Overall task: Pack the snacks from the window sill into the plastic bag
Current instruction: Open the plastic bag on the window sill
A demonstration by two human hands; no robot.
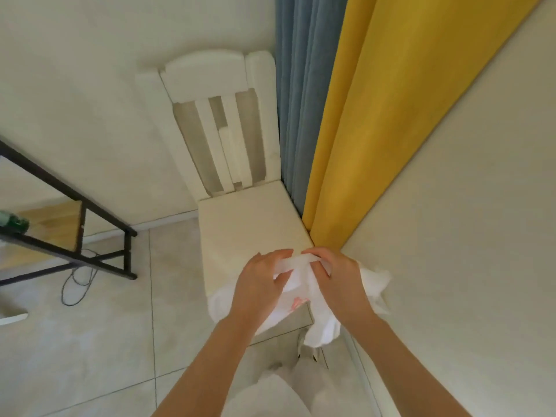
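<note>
Two hands, left hand (261,284) and right hand (337,278), grip one plastic bag (323,328).

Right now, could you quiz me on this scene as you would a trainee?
1. True or false: the left hand and the right hand both hold the plastic bag.
2. What stands right beside the white chair? A) a blue-grey curtain B) a red sofa C) a bicycle
3. Fill in: next to the blue-grey curtain hangs a ____ curtain.

Key: 1 true; 2 A; 3 yellow.
</note>
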